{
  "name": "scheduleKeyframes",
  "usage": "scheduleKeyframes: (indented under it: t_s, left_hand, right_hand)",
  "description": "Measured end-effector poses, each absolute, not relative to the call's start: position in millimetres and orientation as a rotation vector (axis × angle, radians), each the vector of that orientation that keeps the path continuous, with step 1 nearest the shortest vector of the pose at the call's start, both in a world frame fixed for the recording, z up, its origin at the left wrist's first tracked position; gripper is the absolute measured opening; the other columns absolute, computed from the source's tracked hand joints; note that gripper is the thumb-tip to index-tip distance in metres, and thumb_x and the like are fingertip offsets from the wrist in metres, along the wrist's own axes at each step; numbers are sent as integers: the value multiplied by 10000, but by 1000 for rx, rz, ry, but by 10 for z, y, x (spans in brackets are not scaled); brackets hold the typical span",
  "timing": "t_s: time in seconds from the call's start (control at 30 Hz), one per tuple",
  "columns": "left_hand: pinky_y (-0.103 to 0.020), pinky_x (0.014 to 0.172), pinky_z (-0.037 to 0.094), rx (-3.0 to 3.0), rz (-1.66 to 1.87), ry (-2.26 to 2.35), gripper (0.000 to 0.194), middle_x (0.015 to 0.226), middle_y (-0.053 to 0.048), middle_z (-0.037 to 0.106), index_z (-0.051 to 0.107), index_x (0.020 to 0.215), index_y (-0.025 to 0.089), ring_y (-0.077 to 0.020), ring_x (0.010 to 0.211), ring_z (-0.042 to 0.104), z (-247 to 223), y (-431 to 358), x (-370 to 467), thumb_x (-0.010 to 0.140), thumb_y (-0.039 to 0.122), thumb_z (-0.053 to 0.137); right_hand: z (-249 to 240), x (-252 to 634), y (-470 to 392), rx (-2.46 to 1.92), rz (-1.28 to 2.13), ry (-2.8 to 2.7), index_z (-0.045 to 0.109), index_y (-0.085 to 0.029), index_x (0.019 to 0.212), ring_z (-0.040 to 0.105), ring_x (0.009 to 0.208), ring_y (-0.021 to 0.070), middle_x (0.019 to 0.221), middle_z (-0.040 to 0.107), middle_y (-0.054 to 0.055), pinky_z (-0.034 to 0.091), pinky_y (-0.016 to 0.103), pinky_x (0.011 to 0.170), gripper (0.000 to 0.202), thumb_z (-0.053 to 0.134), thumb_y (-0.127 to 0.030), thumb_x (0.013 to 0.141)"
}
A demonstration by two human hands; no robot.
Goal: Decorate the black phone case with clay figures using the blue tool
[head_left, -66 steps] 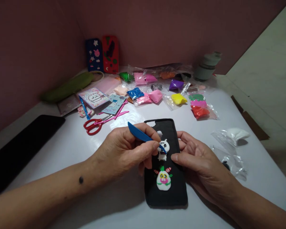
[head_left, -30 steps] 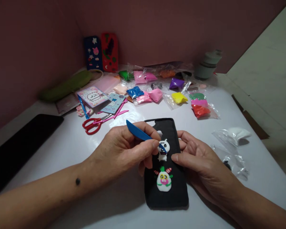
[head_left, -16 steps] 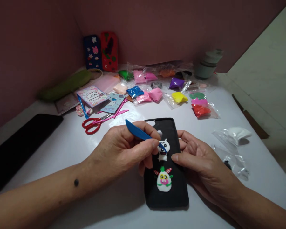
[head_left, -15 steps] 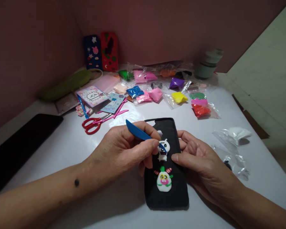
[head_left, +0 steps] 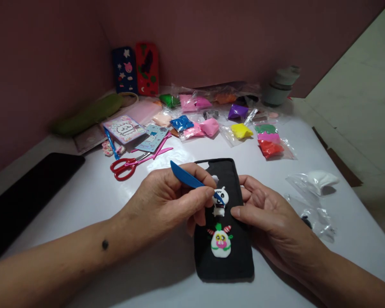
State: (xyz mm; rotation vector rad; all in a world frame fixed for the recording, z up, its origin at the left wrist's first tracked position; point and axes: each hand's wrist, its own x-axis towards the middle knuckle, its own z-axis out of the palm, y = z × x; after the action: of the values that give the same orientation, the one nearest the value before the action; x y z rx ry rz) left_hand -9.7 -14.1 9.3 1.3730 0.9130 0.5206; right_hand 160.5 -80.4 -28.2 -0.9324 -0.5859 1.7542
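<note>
Pinched in my left hand (head_left: pixel 179 196) is a blue plastic clay tool (head_left: pixel 185 176), its broad blade end up and its thin tip at the face of a white clay figure (head_left: pixel 222 196). That figure sits on a black phone case (head_left: pixel 224 267), partly hidden by my left fingers. Lower on the case is a second white clay figure (head_left: pixel 220 247) with a pink mouth, yellow around the eyes and striped red-and-white horns. My right hand (head_left: pixel 266 214) grips the case by its right edge, thumb on top and fingers behind.
Red-handled scissors (head_left: pixel 123 170), cards (head_left: pixel 152 137) and pink tools lie beyond my left hand. Bagged clay, including a yellow packet (head_left: pixel 241 131), spreads along the back. A white clay bag (head_left: pixel 321 182) lies at right, a black phone (head_left: pixel 35 196) at left. Decorated cases (head_left: pixel 146 70) lean on the wall.
Almost nothing differs. The blue tool and my left forearm have shifted very slightly; the phone case and my right hand stay in place.
</note>
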Motion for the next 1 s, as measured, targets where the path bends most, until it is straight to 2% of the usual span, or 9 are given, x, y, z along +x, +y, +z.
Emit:
scheduleKeyframes:
  t_s: [1.0]
  left_hand:
    - [-122,463,458,1412,497,850,100,522,48,585,591,790,137,-57,460,551,44,-149,-139,839,223,575]
  right_hand:
    - [-261,1609,-809,-939,1757,-572,586,-215,993,634,760,158,882,669,19,475,274,672,352,578,-3,712]
